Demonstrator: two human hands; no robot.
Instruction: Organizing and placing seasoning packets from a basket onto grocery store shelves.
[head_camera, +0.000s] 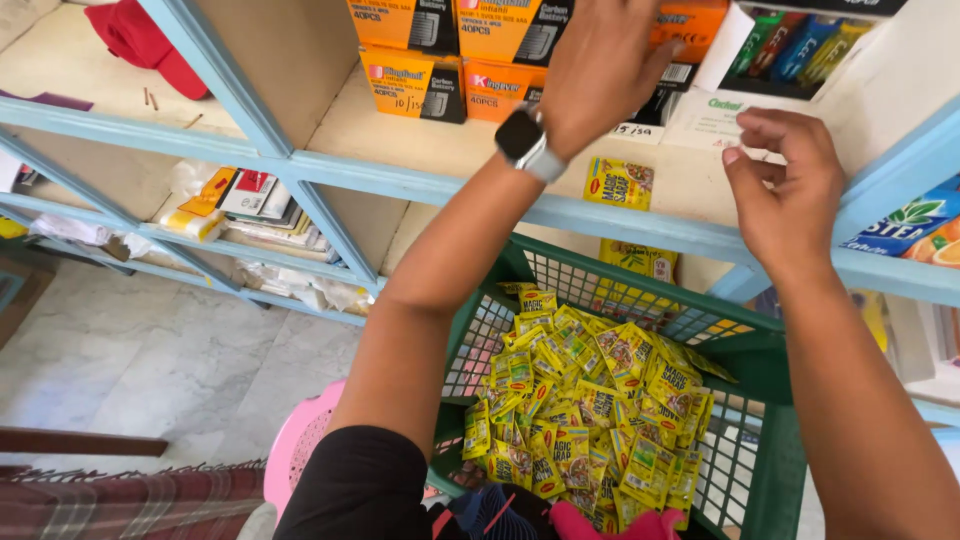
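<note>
Head camera view, looking down at a blue-framed shelf (620, 215): the left hand (600, 70), a smartwatch (527, 143) on its wrist, reaches with loosely spread fingers against orange boxes (505, 60) at the back. The right hand (785, 185) hovers nearby, fingers curled, thumb near forefinger, holding nothing visible. One yellow sachet (619, 183) lies on the shelf between them; below, a green basket (765, 470) holds many more.

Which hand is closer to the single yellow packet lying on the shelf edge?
Left. The left hand reaches over the orange boxes, its wrist just up-left of the yellow packet. The right hand hovers farther off to the packet's right, over the shelf.
</note>
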